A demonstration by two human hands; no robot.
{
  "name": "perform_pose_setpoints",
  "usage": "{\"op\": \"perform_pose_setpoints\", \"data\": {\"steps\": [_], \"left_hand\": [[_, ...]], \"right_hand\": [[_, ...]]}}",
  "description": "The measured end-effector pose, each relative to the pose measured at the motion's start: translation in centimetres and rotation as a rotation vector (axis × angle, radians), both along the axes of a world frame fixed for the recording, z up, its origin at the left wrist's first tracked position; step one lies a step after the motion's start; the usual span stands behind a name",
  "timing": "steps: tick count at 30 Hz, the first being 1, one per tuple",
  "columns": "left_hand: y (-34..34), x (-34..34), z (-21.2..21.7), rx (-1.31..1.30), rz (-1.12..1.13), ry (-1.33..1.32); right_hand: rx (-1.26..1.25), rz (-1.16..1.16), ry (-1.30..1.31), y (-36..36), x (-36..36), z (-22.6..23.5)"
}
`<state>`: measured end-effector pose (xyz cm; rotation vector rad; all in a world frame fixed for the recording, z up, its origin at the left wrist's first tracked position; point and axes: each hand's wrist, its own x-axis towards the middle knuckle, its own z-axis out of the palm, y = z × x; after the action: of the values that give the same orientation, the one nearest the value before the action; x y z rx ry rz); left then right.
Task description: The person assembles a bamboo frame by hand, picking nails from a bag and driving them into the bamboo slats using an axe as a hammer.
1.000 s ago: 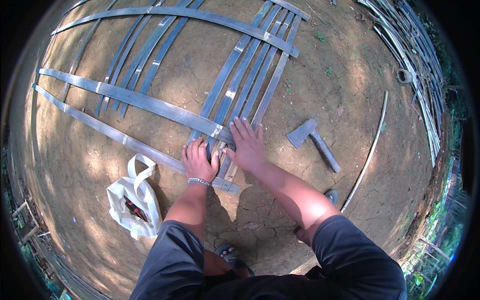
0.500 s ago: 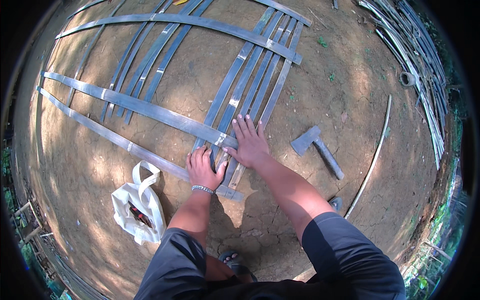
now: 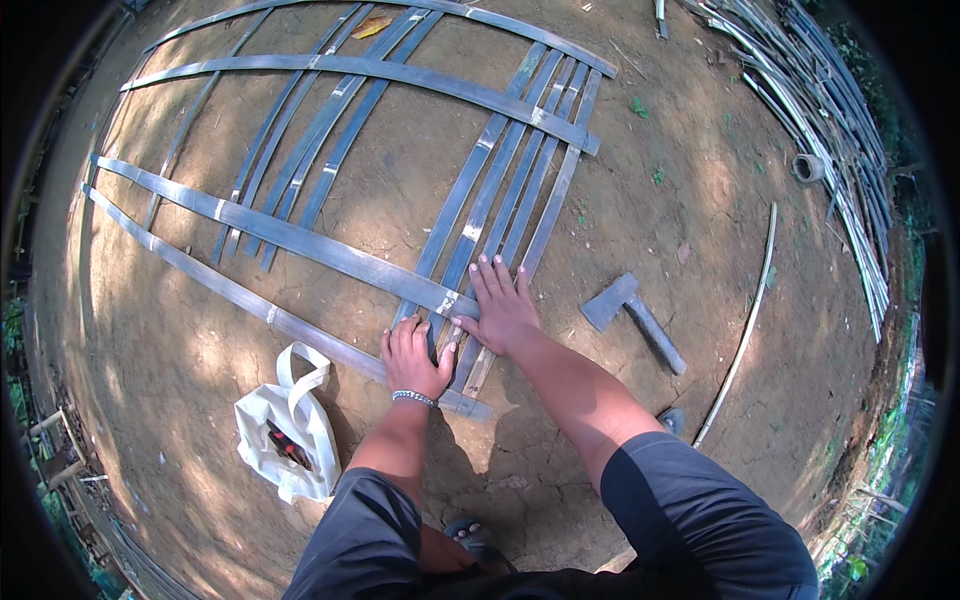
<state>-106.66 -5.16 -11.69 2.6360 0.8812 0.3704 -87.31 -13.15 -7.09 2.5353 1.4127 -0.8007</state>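
Observation:
Long, flat grey-blue slats that look like split bamboo (image 3: 310, 246) lie crossed in a loose lattice on the ground. My right hand (image 3: 502, 312) rests flat, fingers spread, where the lengthwise slats meet the end of a wide cross slat. Just left of it and nearer to me, my left hand (image 3: 416, 358) presses on the near ends of the lengthwise slats, between the two closest cross slats. Its thumb is apart from the fingers, and it lifts nothing. Part of the slats under both palms is hidden.
An axe (image 3: 634, 318) lies to the right, beside a thin curved stick (image 3: 742, 325). A white cloth bag (image 3: 285, 420) with red-and-black items stands at left. Piled poles (image 3: 830, 150) and a short hollow tube (image 3: 808, 168) are at far right. My foot (image 3: 463, 529) shows below.
The whole scene sits slightly lower in the picture, showing more of the lattice's far end. Both hands stay at the same places on the slats.

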Motion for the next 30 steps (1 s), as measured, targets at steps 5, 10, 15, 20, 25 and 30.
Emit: {"op": "perform_pose_setpoints", "data": {"steps": [5,10,15,20,25,30], "left_hand": [[0.17,-0.11,0.21,0.003,0.009,-0.006],[0.21,-0.08,0.15,0.006,0.011,-0.011],[0.12,-0.14,0.01,-0.005,0.018,-0.020],[0.19,0.01,0.16,-0.002,0.006,-0.015],[0.34,-0.25,0.05,0.004,-0.001,-0.010],[0.22,-0.16,-0.16,0.009,0.000,-0.015]], "right_hand": [[-0.008,0.006,0.007,0.31,-0.12,0.11],[-0.057,0.017,0.032,0.62,0.03,0.91],[-0.059,0.018,0.022,0.60,-0.02,0.78],[-0.039,0.006,0.015,0.38,-0.03,0.36],[-0.062,0.019,0.028,0.65,-0.04,0.85],[-0.034,0.002,0.027,0.38,-0.08,0.60]]}}
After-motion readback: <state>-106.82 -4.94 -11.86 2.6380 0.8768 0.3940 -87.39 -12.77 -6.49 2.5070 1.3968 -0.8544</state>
